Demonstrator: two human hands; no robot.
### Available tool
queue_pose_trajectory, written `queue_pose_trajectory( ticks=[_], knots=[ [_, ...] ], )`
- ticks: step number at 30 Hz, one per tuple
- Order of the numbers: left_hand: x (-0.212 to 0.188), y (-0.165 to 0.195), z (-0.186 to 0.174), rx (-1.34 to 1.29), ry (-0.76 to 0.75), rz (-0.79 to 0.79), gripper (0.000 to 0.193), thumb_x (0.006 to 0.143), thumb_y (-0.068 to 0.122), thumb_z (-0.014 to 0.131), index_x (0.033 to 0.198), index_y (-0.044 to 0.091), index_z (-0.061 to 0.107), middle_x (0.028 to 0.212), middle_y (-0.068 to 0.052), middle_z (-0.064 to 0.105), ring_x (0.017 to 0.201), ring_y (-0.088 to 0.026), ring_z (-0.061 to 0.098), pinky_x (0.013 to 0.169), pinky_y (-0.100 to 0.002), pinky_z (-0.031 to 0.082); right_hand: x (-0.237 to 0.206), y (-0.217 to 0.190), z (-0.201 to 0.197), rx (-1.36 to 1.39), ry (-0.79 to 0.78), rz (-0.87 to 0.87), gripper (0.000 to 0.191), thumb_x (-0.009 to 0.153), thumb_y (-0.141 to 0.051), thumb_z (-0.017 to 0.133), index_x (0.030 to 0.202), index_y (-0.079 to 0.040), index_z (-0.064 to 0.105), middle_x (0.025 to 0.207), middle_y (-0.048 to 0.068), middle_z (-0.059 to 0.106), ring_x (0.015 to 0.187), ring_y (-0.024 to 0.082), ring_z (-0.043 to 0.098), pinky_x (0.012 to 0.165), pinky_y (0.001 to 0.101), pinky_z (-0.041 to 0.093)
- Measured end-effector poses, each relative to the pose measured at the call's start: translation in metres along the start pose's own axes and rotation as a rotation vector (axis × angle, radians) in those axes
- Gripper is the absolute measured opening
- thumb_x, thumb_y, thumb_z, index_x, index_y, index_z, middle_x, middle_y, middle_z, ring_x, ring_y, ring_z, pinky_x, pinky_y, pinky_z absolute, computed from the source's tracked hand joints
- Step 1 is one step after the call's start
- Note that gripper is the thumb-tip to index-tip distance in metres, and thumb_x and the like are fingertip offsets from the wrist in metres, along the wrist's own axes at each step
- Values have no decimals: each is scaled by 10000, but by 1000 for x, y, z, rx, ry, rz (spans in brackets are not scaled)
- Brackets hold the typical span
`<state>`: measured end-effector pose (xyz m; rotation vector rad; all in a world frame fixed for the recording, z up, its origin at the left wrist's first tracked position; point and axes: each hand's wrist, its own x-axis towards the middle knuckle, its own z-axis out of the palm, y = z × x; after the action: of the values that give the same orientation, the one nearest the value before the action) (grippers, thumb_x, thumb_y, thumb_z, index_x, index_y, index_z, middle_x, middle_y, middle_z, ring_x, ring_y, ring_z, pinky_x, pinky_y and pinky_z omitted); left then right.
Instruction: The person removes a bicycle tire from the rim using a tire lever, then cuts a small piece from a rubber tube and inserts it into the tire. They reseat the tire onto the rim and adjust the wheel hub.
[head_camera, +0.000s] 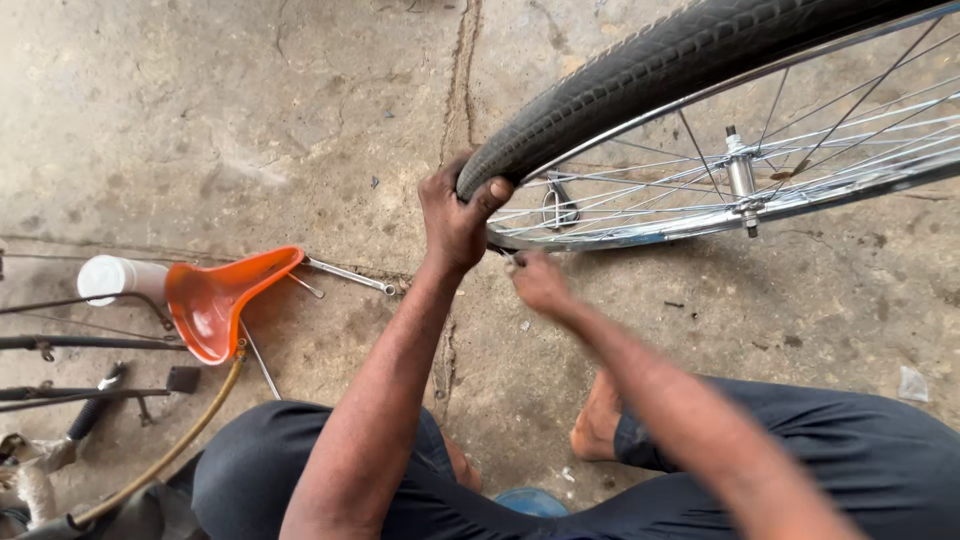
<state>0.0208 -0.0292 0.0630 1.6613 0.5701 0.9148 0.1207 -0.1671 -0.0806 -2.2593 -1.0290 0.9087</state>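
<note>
A bicycle wheel with a black tyre (640, 70), a shiny metal rim (640, 238) and thin spokes stands on the concrete floor ahead of me. My left hand (455, 215) is closed over the tyre's near end, thumb on the rim side. My right hand (540, 283) is just below the rim, fingers pinched together at something small and metal that I cannot make out. The hub and axle (741, 180) sit at the wheel's middle.
An orange funnel-shaped tool (215, 300) on a white bottle (112, 277) lies at the left with a spanner (350, 274), a yellowish hose (185, 440) and dark metal bike parts (70, 345). My knees and a bare foot (598, 420) fill the lower frame.
</note>
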Motion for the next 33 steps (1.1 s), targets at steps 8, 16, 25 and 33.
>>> queue_pose_trajectory(
  ticks=[8,16,25,33],
  knots=[
    [-10,28,16,152,2,8,806,773,802,687,1034,43,757,770,-32,735,752,-162,741,690,-345,574,-5,-101,122,1276,284,145,291,954,-244,641,1166,-49,683,978,144,695,837,256,588,728,410,479],
    [-16,-8,6,133,41,242,604,798,392,899,1152,-18,630,952,-102,736,855,-205,733,750,-356,601,8,-95,120,591,144,-213,346,927,-247,686,1199,-34,671,1130,193,679,1029,345,607,897,461,488],
    [2,11,-15,112,-97,127,334,817,180,900,998,19,671,748,-71,651,681,-171,582,622,-351,527,-38,-73,17,-213,-527,-183,470,907,-324,717,1308,-88,651,1308,193,668,1225,357,633,1060,454,503],
    [82,187,-90,938,-222,384,357,815,262,856,1043,31,707,828,-150,703,687,-284,677,569,-417,545,-95,-90,-238,-312,111,-12,578,871,-432,785,1412,-304,628,1380,50,589,1287,230,536,1079,396,422]
  ],
)
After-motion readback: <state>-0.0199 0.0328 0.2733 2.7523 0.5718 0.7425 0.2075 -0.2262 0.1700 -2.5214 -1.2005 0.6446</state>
